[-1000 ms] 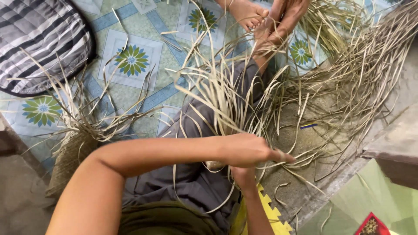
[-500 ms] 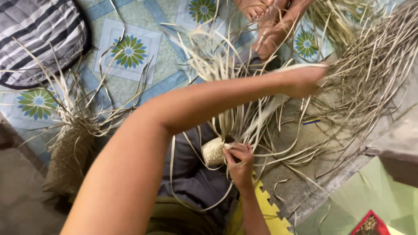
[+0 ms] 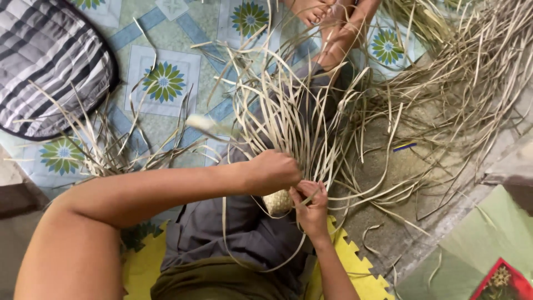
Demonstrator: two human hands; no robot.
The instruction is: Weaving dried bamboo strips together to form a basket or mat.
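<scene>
Pale woven straw base (image 3: 277, 201) was only a small knot; long loose strips (image 3: 288, 116) remained unwoven. Left hand (image 3: 273, 171) was closed on strips, and right hand (image 3: 311, 206) apparently pinched one.

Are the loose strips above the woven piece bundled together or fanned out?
Fanned out: the strips spread upward from the small woven piece held between left hand and right hand.

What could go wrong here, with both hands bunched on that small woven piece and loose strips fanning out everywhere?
The left hand and right hand crowd the small woven piece, so a pinched strip could slip and loosen the weave. The long strips cross over one another and may tangle or kink. Some reach the feet and could get snagged.
</scene>
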